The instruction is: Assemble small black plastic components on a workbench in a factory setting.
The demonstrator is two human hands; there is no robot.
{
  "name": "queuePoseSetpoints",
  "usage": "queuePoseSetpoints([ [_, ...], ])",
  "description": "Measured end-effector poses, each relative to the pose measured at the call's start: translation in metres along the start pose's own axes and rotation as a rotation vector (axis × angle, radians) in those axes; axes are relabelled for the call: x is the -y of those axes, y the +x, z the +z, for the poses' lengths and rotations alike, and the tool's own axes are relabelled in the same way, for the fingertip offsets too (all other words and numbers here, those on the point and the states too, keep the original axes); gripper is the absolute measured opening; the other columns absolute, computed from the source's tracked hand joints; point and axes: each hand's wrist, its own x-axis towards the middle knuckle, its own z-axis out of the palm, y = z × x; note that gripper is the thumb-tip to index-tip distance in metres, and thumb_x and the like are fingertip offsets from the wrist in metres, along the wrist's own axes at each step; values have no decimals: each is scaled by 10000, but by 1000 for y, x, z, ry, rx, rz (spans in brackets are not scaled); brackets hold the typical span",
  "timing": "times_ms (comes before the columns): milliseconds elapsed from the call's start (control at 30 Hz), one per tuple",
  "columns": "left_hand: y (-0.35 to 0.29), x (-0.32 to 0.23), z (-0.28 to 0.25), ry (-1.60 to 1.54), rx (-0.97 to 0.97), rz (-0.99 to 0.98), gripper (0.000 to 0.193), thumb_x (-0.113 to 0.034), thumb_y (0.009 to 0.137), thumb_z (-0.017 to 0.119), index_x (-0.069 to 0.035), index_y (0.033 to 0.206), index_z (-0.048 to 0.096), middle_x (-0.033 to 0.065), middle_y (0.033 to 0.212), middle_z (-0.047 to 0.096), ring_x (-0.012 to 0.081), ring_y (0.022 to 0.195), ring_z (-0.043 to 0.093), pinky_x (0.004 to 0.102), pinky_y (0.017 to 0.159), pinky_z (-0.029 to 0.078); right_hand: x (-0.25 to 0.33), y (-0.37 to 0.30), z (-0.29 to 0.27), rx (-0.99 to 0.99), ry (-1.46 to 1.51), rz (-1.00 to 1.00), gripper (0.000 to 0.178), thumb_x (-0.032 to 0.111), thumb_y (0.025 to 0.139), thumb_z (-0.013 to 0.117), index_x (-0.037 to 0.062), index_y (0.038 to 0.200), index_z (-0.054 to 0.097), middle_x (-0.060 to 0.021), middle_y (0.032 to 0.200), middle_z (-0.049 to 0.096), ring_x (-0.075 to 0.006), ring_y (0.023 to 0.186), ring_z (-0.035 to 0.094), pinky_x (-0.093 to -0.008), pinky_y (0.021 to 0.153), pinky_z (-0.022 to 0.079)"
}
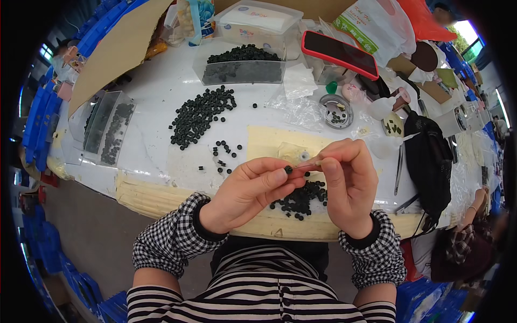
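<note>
Where black beads (200, 114) litter it, the white table (156, 86) looks crowded.

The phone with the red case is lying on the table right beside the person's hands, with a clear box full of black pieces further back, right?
Not quite. In the head view the phone with the red case rests far back, propped on clutter, well away from the left hand and right hand. The clear box full of black pieces does stand further back.

Bare white tabletop (156, 156) is lying open left of the hands. Ahead, a heap of black rings (200, 114) and a clear tub (243, 65) are blocking; a black bag (428, 156) is crowding the right.
</note>
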Motion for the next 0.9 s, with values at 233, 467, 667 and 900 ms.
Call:
queuePoseSetpoints([
  [233,1,0,1,-2,-4,18,183,-76,982,524,-58,1139,617,162,1234,612,244,1129,613,270,940,536,2,0,1,-38,50,-18,80,24,960,538,-48,972,506,-110,938,589,-150,826,662,-244,727,535],
  [467,-3,-4,14,701,-198,388,196,6,922,600,42,1111,641,158,1105,676,182,1019,655,274,910,530,-1,8,-15,-98,-566,-197,72,16,868,660,0,875,590,-109,814,610,-202,710,629,-278,629,497],
  [667,-3,0,16,750,-200,508,206,64,890,615,69,1094,646,162,1094,682,169,1005,654,275,909,529,-10,10,-12,76,-890,-265,132,54,764,723,25,842,621,-79,780,595,-254,712,557,-344,622,447],
  [900,-3,3,14,727,-184,555,208,73,886,614,66,1091,650,163,1092,680,175,1007,653,275,906,531,3,8,-10,54,-846,-324,242,15,739,726,36,978,693,-58,780,593,-238,717,533,-333,625,428],
])
